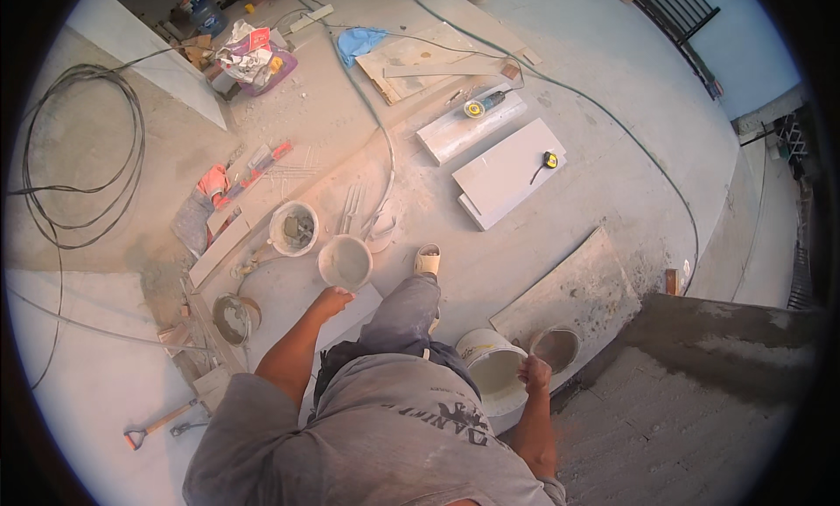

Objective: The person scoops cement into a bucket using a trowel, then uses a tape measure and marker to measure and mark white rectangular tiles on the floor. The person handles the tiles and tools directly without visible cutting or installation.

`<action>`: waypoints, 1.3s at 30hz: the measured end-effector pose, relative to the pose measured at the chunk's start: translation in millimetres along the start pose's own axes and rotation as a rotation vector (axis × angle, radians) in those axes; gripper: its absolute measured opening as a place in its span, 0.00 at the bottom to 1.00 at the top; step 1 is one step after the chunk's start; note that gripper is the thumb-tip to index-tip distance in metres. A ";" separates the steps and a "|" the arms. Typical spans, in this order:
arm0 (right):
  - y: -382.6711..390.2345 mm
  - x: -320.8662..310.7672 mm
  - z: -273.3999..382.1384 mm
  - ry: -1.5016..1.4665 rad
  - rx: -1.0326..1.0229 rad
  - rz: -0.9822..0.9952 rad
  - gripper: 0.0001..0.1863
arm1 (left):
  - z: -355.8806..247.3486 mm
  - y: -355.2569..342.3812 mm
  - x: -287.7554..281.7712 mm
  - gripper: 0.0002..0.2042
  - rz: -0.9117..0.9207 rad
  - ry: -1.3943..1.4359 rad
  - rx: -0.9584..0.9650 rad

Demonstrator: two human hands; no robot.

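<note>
My left hand is closed on the near rim of a round pale bowl, whose inside looks grey. Down on my right, my right hand grips the rim of a second round bowl with a darker inside. This one is beside a white bucket that holds pale grey liquid or paste. Beyond the left bowl, a white bucket contains grey lumpy material. Long, thin, pale tools lie close to the left bowl.
Ahead lie pale slabs with a tape measure and an angle grinder. A green hose crosses the floor. Coiled black cable is at left, near a dark bucket. A stained board lies at right.
</note>
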State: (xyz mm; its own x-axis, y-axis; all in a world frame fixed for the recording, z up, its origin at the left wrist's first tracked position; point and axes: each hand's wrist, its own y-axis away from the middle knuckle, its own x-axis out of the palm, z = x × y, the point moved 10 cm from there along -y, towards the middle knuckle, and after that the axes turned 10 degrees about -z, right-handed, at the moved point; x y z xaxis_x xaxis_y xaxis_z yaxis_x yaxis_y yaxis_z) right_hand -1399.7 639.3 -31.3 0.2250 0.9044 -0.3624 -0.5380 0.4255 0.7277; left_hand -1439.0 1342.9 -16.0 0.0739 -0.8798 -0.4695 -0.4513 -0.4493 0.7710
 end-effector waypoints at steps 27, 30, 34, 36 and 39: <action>-438.8 185.9 481.7 0.701 -0.181 0.239 0.29 | -415.2 -72.6 222.9 0.31 -0.035 -0.183 0.095; -528.0 248.6 506.6 1.130 -0.664 0.254 0.28 | -401.1 -43.3 341.8 0.30 0.094 -0.284 0.066; -655.5 329.1 503.5 1.232 -0.594 0.278 0.39 | -384.1 1.9 498.6 0.30 0.326 -0.172 -0.001; -698.6 373.7 512.3 1.270 -0.744 0.201 0.49 | -371.3 19.2 562.9 0.30 0.407 -0.083 -0.070; -747.9 415.4 505.2 1.205 -0.687 0.044 0.52 | -360.4 37.4 621.0 0.30 0.510 0.039 -0.093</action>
State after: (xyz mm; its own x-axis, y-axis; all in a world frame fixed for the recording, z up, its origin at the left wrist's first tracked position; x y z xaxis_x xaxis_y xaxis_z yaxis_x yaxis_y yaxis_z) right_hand -493.5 712.6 -431.8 -0.4458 0.1827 -0.8763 -0.8928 -0.0209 0.4499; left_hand -1089.4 723.9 -123.7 -0.1013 -0.9948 -0.0090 -0.3579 0.0280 0.9333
